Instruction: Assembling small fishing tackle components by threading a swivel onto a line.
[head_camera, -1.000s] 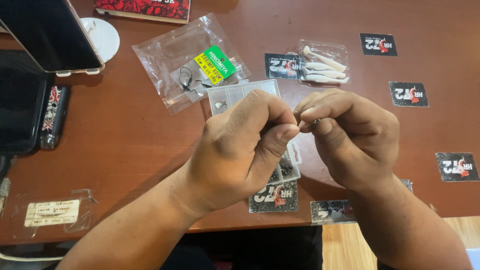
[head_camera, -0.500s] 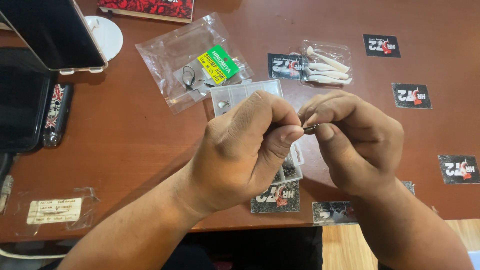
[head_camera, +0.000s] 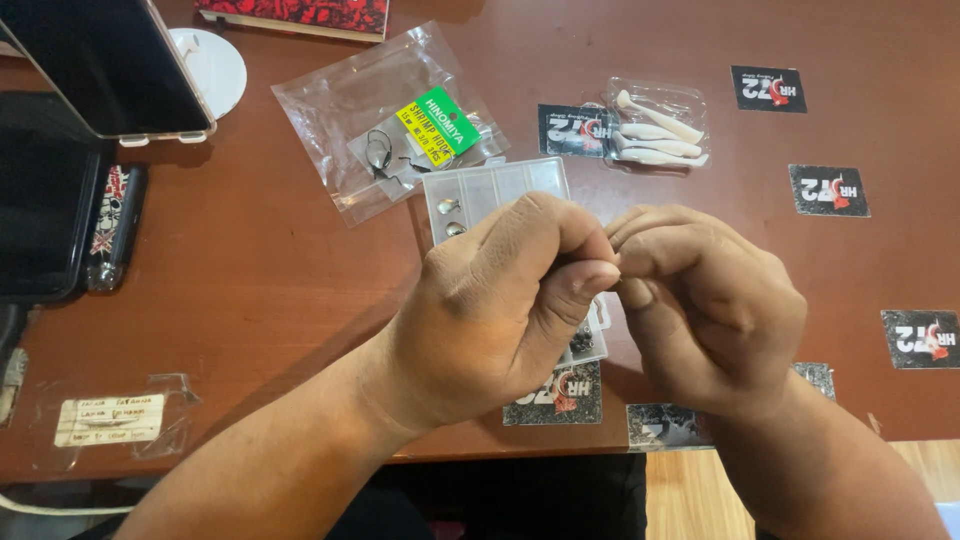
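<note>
Head view: left hand (head_camera: 500, 310), right hand (head_camera: 705, 305) unmoved.

Bare table (head_camera: 260, 290) left; clear box (head_camera: 495, 188) perhaps blocks ahead.

Your left hand (head_camera: 500, 310) and right hand (head_camera: 705, 310) meet fingertip to fingertip above the clear plastic box (head_camera: 492, 190), pinching something too small to make out. At eleven o'clock lies a clear bag (head_camera: 330, 120) of hooks; at one o'clock, a pack of white lures (head_camera: 655, 125).
</note>
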